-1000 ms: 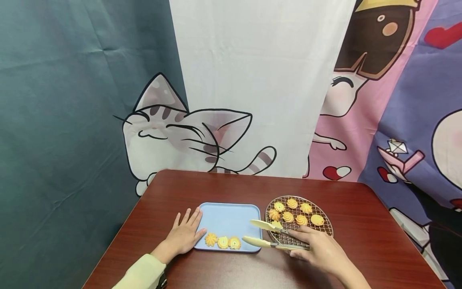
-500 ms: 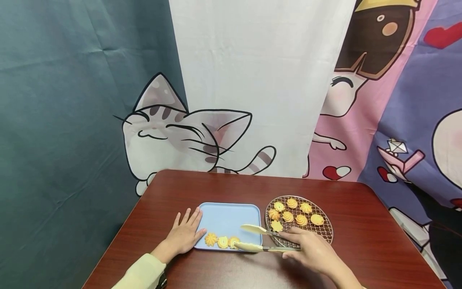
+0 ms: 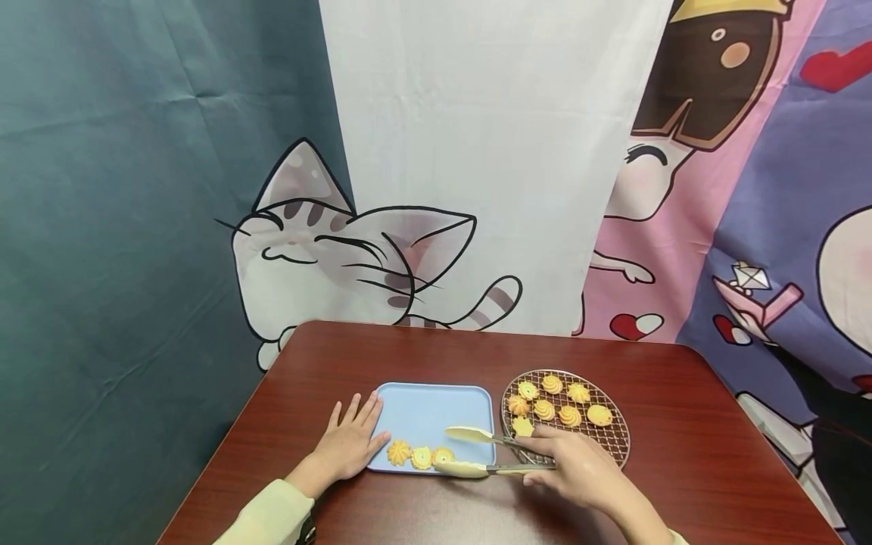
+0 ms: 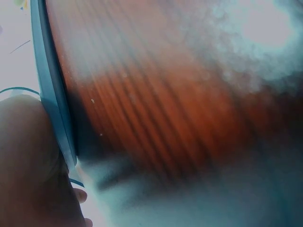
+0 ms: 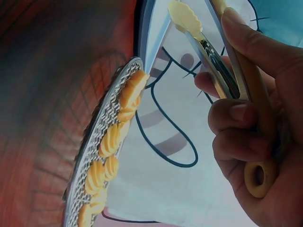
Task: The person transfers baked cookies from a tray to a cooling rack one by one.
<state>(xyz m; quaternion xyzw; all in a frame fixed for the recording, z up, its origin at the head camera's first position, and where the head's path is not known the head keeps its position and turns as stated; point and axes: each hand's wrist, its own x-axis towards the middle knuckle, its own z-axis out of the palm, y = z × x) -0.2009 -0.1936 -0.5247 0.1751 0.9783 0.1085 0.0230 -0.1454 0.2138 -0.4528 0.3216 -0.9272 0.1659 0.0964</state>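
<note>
My left hand (image 3: 346, 445) lies with fingers spread at the left edge of a light blue tray (image 3: 429, 409), its thumb over the rim. Along the tray's near side sit three yellow cookies, among them a swirled cookie (image 3: 398, 453). In my right hand (image 3: 575, 463) I grip cream-tipped metal tongs (image 3: 500, 469), curled fingers wrapped round the handles in the right wrist view. The tongs' tips are spread apart over the tray's right part, and the lower tip partly covers the rightmost cookie (image 3: 443, 455). Nothing shows between the tips.
Right of the tray stands a round wire rack (image 3: 609, 446) with several piped cookies (image 3: 570, 415), partly behind my right hand. Both rest on a dark red wooden table (image 3: 381, 515). Printed curtains (image 3: 504, 151) hang behind its far edge.
My right hand and the tongs have moved left, from the rack's side to over the tray's right part. My left hand and the cookies have stayed put.
</note>
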